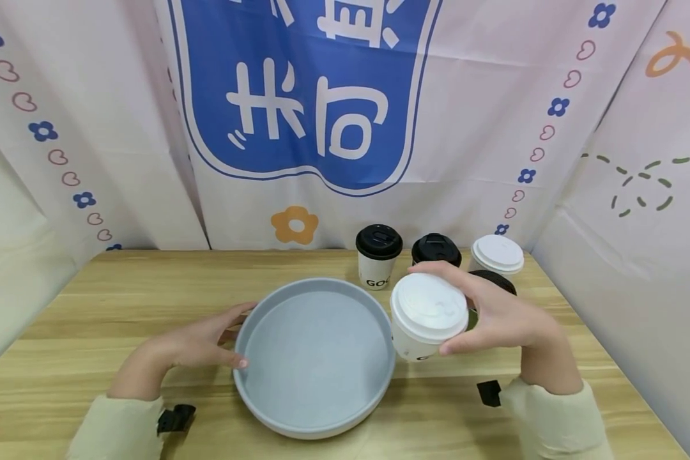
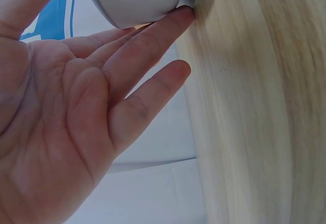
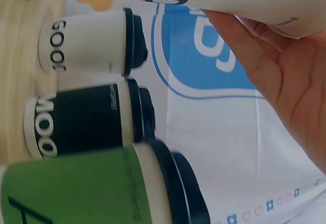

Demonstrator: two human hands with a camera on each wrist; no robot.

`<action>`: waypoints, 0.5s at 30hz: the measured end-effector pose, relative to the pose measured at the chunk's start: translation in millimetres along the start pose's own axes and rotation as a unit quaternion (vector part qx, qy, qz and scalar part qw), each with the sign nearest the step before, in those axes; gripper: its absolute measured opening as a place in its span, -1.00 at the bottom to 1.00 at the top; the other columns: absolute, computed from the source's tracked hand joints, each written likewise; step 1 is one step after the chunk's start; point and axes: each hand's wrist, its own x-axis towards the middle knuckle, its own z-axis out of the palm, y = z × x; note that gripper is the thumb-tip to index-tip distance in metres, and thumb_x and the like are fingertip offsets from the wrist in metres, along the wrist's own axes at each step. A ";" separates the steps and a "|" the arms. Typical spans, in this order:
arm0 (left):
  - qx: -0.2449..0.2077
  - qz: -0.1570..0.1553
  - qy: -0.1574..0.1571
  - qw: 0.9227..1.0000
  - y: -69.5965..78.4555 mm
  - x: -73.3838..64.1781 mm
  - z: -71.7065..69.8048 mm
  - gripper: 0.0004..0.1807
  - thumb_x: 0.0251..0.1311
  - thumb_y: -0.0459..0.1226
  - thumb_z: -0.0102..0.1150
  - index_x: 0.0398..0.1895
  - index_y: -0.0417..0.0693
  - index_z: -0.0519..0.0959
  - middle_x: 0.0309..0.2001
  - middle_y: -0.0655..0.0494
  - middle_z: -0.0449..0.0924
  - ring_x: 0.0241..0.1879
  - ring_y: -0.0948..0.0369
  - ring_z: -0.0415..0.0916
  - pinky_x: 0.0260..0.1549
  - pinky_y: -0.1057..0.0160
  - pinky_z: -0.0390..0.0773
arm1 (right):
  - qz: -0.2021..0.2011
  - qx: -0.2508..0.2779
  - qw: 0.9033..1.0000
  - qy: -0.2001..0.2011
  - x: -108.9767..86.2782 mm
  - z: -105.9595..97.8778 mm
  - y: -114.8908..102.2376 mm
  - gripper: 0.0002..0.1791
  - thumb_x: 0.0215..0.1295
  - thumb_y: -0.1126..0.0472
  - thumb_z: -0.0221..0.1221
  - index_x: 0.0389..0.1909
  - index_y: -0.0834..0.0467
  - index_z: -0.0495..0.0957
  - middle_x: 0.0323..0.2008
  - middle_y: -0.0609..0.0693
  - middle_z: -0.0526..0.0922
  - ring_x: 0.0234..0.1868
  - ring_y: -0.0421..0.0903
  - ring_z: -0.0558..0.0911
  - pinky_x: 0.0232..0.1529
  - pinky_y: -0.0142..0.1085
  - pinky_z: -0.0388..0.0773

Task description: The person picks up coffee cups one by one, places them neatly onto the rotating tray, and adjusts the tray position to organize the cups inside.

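My right hand (image 1: 494,316) grips a white paper cup (image 1: 428,316) with a white lid, thumb on the near side and fingers around the far side. The cup is upright, just by the right rim of a round grey tray (image 1: 316,358). Dark lettering shows on this cup in the right wrist view. At the tray's left edge lies my left hand (image 1: 207,342), its thumb tip at the rim. In the left wrist view, its fingers (image 2: 147,46) are extended and reach to the tray's outer wall (image 2: 137,0).
Behind the tray stands a white cup (image 1: 375,271) with a black lid. Right of it are a black cup (image 3: 81,119) with a black lid, a green cup (image 3: 76,188) with a dark lid, and a white-lidded cup (image 1: 497,254). A printed cloth (image 1: 471,128) hangs behind the wooden table (image 1: 167,281).
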 end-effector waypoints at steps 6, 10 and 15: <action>0.001 -0.008 0.004 1.000 -1.0 -0.1 -1.4 0.15 0.13 -0.17 0.42 0.58 -0.21 -0.18 0.49 -0.50 -0.03 0.36 -0.46 0.17 0.27 -0.41 0.31 | -0.014 0.012 1.000 -0.009 17.4 11.1 -3.7 0.09 -0.12 0.17 0.57 0.45 -0.02 0.18 0.28 -0.14 0.45 0.20 -0.14 0.50 0.24 -0.32 0.46; 0.000 -0.010 0.005 1.000 0.2 -0.8 -0.8 0.15 0.11 -0.15 0.43 0.58 -0.20 -0.17 0.49 -0.49 -0.02 0.37 -0.45 0.18 0.28 -0.40 0.30 | -0.021 0.046 0.998 -0.021 26.9 21.7 -3.6 0.08 -0.11 0.21 0.57 0.46 0.01 0.18 0.29 -0.11 0.46 0.22 -0.11 0.50 0.29 -0.28 0.45; 0.000 -0.007 0.004 1.000 0.4 -1.0 0.2 0.15 0.12 -0.16 0.43 0.58 -0.20 -0.17 0.48 -0.52 -0.02 0.35 -0.48 0.17 0.25 -0.39 0.35 | -0.030 0.075 0.996 -0.039 37.1 34.5 -4.4 0.09 -0.11 0.24 0.57 0.46 0.00 0.18 0.29 -0.09 0.47 0.24 -0.09 0.50 0.32 -0.21 0.46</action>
